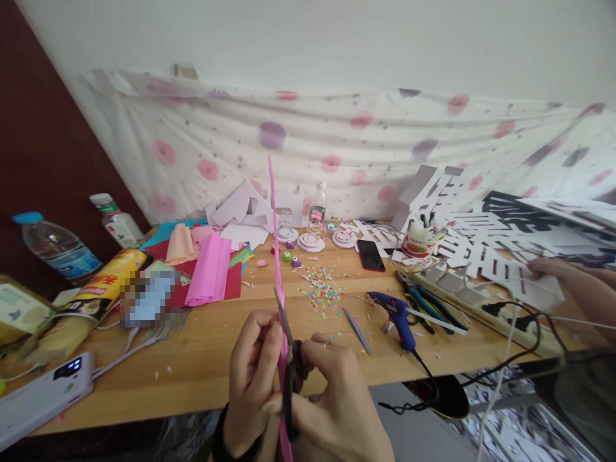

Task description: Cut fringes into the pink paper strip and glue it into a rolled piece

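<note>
My left hand [255,359] pinches a long, narrow strip of pink paper [275,212] that stands nearly upright above the table's front edge. Fingers of my right hand [332,385] are wrapped round the black handles of a pair of scissors [290,385]. The scissor blades point up and away, lying against the strip near my left fingertips. Whether the blades are parted around the paper I cannot tell. Further back, a folded piece of pink paper [210,268] lies on red sheets. Colourful confetti bits [323,289] are scattered behind my hands.
A blue glue gun [395,316], pliers [428,301] and a power strip [481,308] with cables lie at right. Another person's hand [553,273] rests by white cut-outs. Bottles [58,247] and a power bank [48,398] are at left. A phone [370,255] lies farther back.
</note>
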`<state>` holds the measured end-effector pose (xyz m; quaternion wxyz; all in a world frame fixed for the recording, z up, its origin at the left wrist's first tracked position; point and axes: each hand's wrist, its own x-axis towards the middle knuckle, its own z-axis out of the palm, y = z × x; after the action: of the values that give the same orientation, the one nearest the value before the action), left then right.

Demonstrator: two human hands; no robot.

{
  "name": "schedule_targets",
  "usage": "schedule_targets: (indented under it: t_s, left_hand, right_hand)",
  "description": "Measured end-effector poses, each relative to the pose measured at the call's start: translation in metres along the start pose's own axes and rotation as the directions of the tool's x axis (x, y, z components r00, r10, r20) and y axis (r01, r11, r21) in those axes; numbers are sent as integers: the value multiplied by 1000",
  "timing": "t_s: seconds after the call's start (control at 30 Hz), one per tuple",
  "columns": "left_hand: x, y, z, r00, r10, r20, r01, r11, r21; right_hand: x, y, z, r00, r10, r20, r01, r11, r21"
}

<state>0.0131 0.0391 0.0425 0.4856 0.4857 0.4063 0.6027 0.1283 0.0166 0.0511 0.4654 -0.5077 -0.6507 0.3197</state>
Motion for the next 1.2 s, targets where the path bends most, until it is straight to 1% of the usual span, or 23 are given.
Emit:
schedule_targets:
  t_s: [0.03, 0.13, 0.23, 0.4, 0.5, 0.57, 0.63, 0.7, 0.77, 0.83, 0.9, 1.1, 1.2]
  left_hand:
    - [0, 0, -1, 1000, 8, 12, -8, 1000, 14]
    - [2, 1, -5, 998, 61, -4, -60, 996, 72]
    - [4, 4, -6, 995, 98, 21, -100, 987, 123]
    - [12, 9, -4, 996, 65, 63, -71, 993, 98]
    - [21, 12, -4, 995, 94, 39, -98, 986, 138]
    - [26, 13, -5, 990, 136, 24, -138, 976, 169]
    - [29, 12, -5, 986, 162, 36, -165, 971, 171]
    - [28, 10, -5, 983, 180, 39, -184, 970, 160]
    - [24, 8, -4, 979, 204, 16, -204, 968, 145]
    - [20, 7, -3, 974, 227, -5, -224, 964, 141]
    - [18, 8, -3, 972, 235, 3, -233, 961, 150]
    - [18, 10, -1, 973, 231, -14, -226, 961, 161]
    - [20, 14, 2, 967, 253, -36, -244, 956, 163]
  right_hand:
    - [1, 0, -1, 1000, -9, 6, 9, 1000, 2]
    - [2, 1, -2, 999, -40, 21, 40, 999, -8]
    - [1, 3, -2, 999, -44, 24, 44, 999, -25]
    - [1, 9, -2, 999, -43, 30, 45, 998, -50]
    - [2, 13, -2, 996, -93, 12, 94, 990, -103]
    - [4, 15, -1, 991, -136, -9, 134, 981, -139]
    - [5, 18, 3, 984, -175, -40, 166, 971, -174]
    - [5, 22, 9, 969, -217, -121, 193, 963, -187]
    - [3, 25, 15, 951, -238, -198, 207, 964, -166]
    - [2, 26, 18, 946, -234, -225, 203, 967, -151]
    - [1, 22, 16, 954, -223, -202, 191, 967, -169]
    - [7, 8, 4, 985, -164, -53, 149, 964, -219]
    - [7, 6, 4, 987, -153, -42, 141, 969, -205]
